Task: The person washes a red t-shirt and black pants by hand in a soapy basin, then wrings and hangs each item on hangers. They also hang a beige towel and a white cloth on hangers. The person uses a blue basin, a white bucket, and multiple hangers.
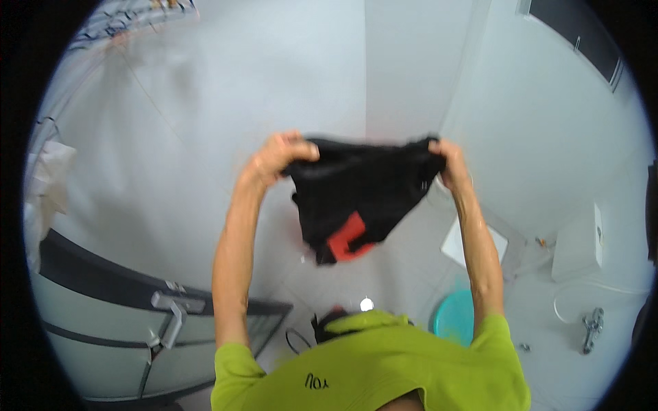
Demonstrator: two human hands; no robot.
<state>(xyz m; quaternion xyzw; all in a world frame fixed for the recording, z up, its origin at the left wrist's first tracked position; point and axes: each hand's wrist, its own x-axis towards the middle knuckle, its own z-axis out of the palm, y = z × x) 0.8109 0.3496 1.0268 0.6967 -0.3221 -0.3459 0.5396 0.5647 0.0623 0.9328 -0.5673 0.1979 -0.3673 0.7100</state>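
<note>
A black garment (363, 178) with a red patch near its lower end hangs stretched between my two hands; its exact kind is hard to make out. My left hand (279, 156) is closed on the upper left corner, thumb along the top edge. At the upper right corner, my right hand (449, 163) grips the cloth in the same way. Both arms are raised and held out in front of me. The garment's lower part droops toward the left and is slightly blurred.
A turquoise basin (454, 318) stands on the tiled floor below my right arm. On the right wall are a chrome tap (592, 330) and a white box (578, 243). A grey-framed door (130, 322) is at lower left. Hangers (110, 27) hang at upper left.
</note>
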